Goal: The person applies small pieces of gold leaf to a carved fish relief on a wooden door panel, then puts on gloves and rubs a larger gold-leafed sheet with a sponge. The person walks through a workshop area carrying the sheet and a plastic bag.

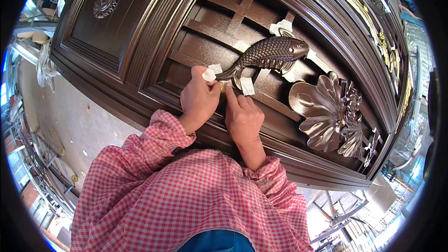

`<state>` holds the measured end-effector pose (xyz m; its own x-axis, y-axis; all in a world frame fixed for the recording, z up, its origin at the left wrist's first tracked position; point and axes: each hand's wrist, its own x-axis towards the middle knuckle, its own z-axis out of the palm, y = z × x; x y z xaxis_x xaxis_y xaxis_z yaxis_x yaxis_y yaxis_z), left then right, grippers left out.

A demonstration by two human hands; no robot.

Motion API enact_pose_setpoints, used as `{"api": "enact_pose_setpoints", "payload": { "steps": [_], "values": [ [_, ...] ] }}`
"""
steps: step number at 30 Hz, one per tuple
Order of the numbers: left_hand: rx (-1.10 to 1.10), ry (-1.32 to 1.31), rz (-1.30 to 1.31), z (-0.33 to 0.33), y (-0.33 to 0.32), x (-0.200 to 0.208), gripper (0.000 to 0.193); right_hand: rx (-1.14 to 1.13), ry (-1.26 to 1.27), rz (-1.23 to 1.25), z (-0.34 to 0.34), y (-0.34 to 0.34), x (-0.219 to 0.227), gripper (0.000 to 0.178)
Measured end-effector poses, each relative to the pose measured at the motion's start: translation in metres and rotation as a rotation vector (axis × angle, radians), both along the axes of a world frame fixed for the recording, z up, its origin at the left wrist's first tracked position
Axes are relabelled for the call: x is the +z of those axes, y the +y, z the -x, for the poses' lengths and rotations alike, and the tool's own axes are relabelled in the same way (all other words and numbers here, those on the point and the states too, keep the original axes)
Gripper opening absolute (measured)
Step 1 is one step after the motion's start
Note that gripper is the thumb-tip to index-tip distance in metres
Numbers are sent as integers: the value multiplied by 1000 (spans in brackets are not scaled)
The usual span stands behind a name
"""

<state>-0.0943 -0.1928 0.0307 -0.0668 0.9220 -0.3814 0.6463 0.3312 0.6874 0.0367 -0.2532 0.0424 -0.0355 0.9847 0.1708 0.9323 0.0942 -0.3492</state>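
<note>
A dark brown carved fish (273, 52) lies across the raised lattice (212, 35) of a brown panel. Bits of whitish tape (247, 86) stick around its tail, belly and back. My left hand (199, 97) is closed at the tail end, its fingers curled beside another tape piece (208, 75). Just right of it, my right hand (244, 117) stretches its index finger to the lattice below the tail, the other fingers curled in. A small yellowish piece (222, 87) shows between the two hands. What each hand pinches is hidden by the fingers.
A carved lotus leaf and flower (322, 112) stands on the panel at the right. Stepped moulding (158, 28) frames the panel, and a round rosette (107, 2) is at the upper left. Gold-trimmed carving (382, 42) lies beyond. Metal racks (340, 214) stand below at the right.
</note>
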Motion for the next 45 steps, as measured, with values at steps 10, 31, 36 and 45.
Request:
{"api": "enact_pose_setpoints", "payload": {
  "steps": [10,31,36,45],
  "values": [
    [-5,36,-70,0,0,-3,43,-14,-130,79,3,-1,-4,56],
    [0,-215,-166,18,-9,2,40,110,-34,134,-1,-2,-5,55],
    [-18,-662,37,36,-12,28,39,-132,575,195,0,-7,-1,34],
    [-84,-957,399,32,-23,53,33,-538,1821,496,6,-1,10,19]
  ]
}}
